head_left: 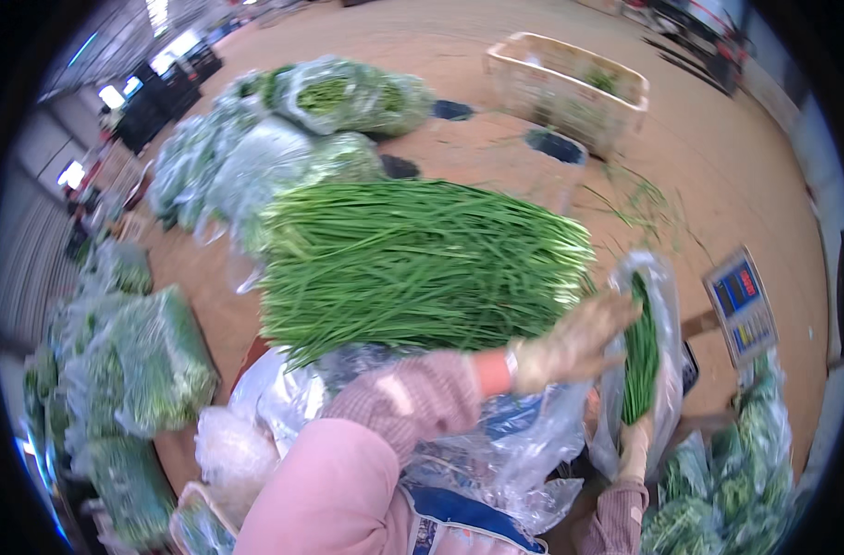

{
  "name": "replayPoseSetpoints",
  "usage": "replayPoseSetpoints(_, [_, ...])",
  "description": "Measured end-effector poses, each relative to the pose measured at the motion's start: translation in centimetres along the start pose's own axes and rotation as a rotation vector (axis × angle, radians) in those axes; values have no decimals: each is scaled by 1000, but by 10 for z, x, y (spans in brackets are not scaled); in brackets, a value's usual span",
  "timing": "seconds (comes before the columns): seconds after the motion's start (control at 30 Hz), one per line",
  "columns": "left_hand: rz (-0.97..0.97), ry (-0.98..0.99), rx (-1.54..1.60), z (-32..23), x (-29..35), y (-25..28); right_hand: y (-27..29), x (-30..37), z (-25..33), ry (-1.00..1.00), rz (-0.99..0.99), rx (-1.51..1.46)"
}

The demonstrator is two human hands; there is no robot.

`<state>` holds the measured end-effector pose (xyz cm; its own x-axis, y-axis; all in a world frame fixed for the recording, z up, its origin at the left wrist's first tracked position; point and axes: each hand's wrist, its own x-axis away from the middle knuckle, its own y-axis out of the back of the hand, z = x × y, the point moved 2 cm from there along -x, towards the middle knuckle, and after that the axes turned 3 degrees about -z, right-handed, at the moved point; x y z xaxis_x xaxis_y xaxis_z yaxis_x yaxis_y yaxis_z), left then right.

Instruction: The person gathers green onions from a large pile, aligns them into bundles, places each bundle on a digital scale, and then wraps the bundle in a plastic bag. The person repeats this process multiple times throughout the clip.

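Observation:
A large heap of long green garlic chives [422,259] lies in front of me. To its right, a smaller bunch of chives [638,370] stands lengthwise inside a clear plastic bag [667,305]. My right hand [636,447], gloved, grips the near end of this bunch at the bag; its fingers are partly hidden. Reaching across from the left, my gloved left hand [574,340] is stretched out flat beside the bag's left edge, slightly blurred, with nothing visible in it. Loose clear plastic bags [496,453] lie below my left forearm.
A digital scale [741,305] stands right of the bag. Bagged greens [718,481] lie near right, more bagged greens [154,361] at left, and filled bags [320,111] behind the heap. A pale plastic crate [570,88] sits farther back. Stray leaves [644,203] litter the floor.

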<state>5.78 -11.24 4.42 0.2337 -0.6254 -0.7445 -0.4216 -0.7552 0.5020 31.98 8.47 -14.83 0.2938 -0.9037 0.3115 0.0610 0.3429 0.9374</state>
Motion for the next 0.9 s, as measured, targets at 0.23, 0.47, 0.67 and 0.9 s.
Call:
replayPoseSetpoints(0.23, [-86, 331, -411, -35, 177, 237, 91, 36, 67, 551, -222, -230])
replayPoseSetpoints(0.47, [92, 946, -832, -42, 299, 337, 152, 173, 215, 960, -68, -526])
replayPoseSetpoints(0.67, [318, 825, -1105, -23, 313, 344, 128, 277, 303, 1287, 238, -430])
replayPoseSetpoints(0.9, [357, 692, -1060, 46, 297, 365, 102, 306, 314, 1419, 166, -136])
